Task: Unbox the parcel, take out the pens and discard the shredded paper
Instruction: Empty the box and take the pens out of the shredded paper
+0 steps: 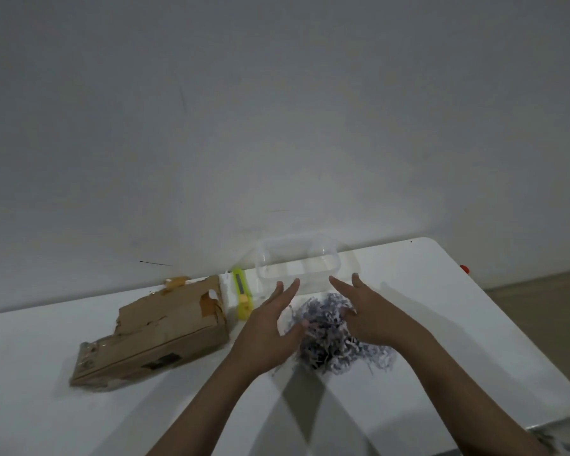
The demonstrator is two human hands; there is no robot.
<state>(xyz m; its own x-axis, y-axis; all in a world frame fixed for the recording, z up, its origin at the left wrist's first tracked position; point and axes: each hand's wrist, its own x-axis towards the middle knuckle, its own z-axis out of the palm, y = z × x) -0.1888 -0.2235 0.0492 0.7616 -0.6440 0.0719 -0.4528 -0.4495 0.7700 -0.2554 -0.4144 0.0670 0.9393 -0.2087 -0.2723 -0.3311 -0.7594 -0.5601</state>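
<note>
A heap of grey-white shredded paper (pixel 329 337) lies on the white table (pixel 458 324), in front of a clear plastic container (pixel 298 260). My left hand (pixel 270 327) is at the heap's left side and my right hand (pixel 369 311) at its right, both with fingers spread and nothing held; the fingertips point toward the container. The torn brown cardboard parcel (pixel 155 334) lies on its side at the left, its flaps ripped open. No pens are visible.
A yellow-green utility knife (pixel 242 296) lies between the parcel and the container. A grey wall stands right behind the table's far edge. The table's right edge and rounded corner are close by, with floor beyond; a small red object (pixel 464 268) sits at that edge.
</note>
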